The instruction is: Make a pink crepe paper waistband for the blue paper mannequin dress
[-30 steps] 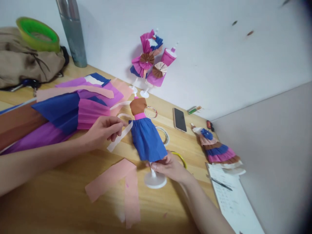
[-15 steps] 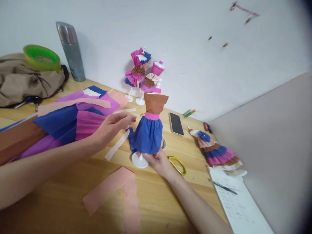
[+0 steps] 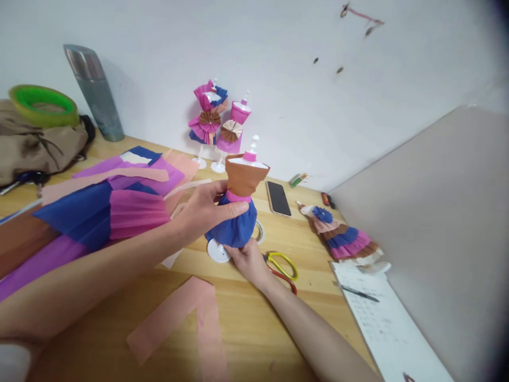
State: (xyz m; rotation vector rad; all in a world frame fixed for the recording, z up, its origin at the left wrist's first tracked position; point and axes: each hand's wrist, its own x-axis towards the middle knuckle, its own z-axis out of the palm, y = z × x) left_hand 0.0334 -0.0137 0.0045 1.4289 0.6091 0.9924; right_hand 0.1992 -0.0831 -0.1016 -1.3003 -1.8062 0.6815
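Observation:
In the middle of the head view is a small dress form [image 3: 247, 179] in a brown paper top, a pink waistband and a gathered blue skirt. Its round white base [image 3: 218, 251] tilts toward me. My left hand [image 3: 209, 209] is closed around the waist from the left, thumb across the front of the skirt. Below, my right hand [image 3: 249, 261] grips the stand under the skirt's hem, its fingertips partly hidden. Scissors with yellow and red handles [image 3: 283, 265] lie just right of my right hand. A roll of tape [image 3: 259, 232] shows behind the skirt.
Coloured crepe paper [image 3: 91, 212] is heaped at left; a peach strip [image 3: 170, 313] lies in front. Two dressed forms [image 3: 210, 119] stand by the wall. A phone [image 3: 278, 198], another dress form [image 3: 342, 233] and a paper sheet with a pen [image 3: 360, 293] are at right. A bottle [image 3: 97, 95] stands back left.
My left hand has moved right and closed on the dress form's waist. The form has tilted, its base facing me more, while my right hand keeps its grip. The whole view has shifted slightly.

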